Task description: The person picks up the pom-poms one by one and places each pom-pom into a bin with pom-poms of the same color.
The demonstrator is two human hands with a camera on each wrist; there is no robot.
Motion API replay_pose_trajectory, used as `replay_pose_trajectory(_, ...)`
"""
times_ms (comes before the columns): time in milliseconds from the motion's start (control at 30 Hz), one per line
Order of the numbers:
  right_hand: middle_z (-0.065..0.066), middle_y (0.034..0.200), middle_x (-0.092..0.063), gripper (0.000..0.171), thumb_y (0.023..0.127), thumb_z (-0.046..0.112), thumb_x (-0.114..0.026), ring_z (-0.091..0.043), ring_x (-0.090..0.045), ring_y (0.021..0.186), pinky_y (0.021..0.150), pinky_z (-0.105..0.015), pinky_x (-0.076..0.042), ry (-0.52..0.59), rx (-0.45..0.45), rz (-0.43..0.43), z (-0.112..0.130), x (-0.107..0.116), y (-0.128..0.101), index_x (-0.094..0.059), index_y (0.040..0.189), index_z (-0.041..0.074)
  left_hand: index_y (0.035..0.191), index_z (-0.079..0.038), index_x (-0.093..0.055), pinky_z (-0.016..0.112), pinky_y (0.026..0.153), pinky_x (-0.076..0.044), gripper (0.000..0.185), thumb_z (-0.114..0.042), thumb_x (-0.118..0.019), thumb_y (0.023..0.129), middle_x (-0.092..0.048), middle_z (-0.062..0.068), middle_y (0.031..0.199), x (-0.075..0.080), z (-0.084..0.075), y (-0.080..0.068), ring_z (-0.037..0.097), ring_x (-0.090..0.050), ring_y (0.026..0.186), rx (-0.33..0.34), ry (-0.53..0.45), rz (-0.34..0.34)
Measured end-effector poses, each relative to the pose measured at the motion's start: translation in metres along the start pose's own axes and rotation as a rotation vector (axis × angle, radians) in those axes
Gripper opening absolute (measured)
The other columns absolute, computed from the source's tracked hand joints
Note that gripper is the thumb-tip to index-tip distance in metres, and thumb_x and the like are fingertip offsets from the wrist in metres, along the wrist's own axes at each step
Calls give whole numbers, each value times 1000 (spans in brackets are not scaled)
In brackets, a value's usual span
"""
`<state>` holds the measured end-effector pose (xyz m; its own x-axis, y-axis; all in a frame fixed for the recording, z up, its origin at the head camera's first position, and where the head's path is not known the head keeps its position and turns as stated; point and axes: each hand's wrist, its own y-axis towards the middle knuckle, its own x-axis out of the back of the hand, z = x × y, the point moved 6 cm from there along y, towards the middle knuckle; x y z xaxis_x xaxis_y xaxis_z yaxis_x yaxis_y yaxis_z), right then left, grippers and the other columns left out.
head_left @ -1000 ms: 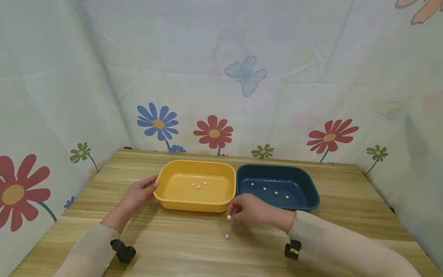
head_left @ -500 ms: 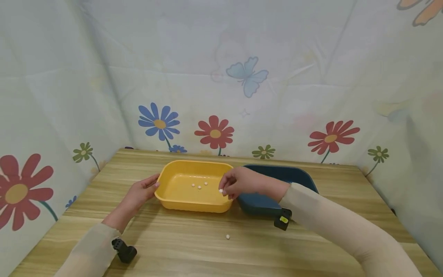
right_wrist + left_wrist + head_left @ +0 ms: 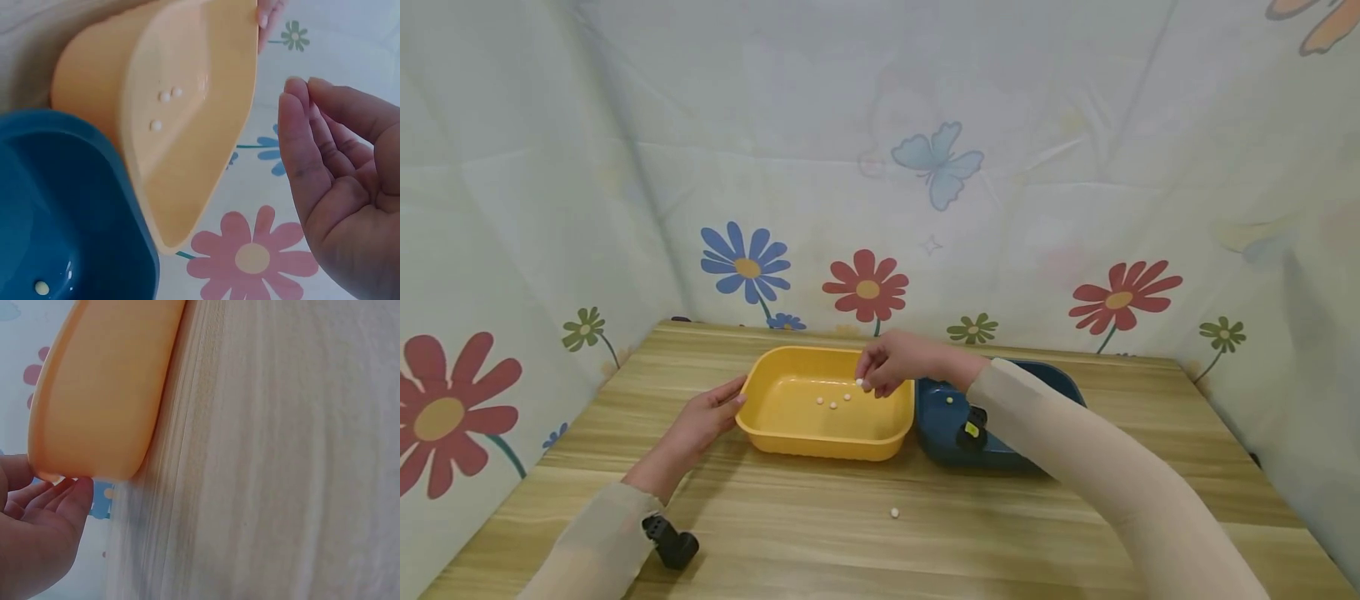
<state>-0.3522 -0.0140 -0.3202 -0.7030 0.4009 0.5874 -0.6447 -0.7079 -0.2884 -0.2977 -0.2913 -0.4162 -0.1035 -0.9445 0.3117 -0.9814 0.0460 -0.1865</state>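
The small white bead point(image 3: 859, 382) is pinched at the fingertips of the right hand point(image 3: 891, 362), which now hangs over the far right part of the yellow plastic tub point(image 3: 752, 421). A second ago that hand was down at the table point(image 3: 1000, 525) in front of the tubs, picking the bead up; since then it has lifted it and carried it over the yellow rim, so the bead looks ready to join its like. Three white beads point(image 3: 832, 401) already lie on the yellow floor, and one more white bead point(image 3: 894, 512) waits on the table nearer the person. The dark blue plastic tub point(image 3: 940, 446), touching the yellow one on its right, shows one green bead point(image 3: 949, 401); the sleeve hides the rest. The left hand point(image 3: 700, 421) rests relaxed against the yellow tub's left wall, as before.
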Motion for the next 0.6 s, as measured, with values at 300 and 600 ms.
replay_pose_trajectory(300,-21,112,-73,16,98,12,-69,-23,-72,89,87,-26,-64,-63,-19,77,8,5,18,-70,111,3,161,4,-16,47,120,-34,56,-16,-37,112,-16,26,168,1,2,1,41,-26,155,-20,-17,13)
replay_pose_trajectory(600,-5,96,-72,13,98,11,-69,-32,-70,98,88,-25,-64,-80,-24,153,9,3,42,-69,109,5,160,4,-17,48,121,-34,56,-16,-37,112,-17,27,168,-1,3,1,41,-27,154,-36,-14,17)
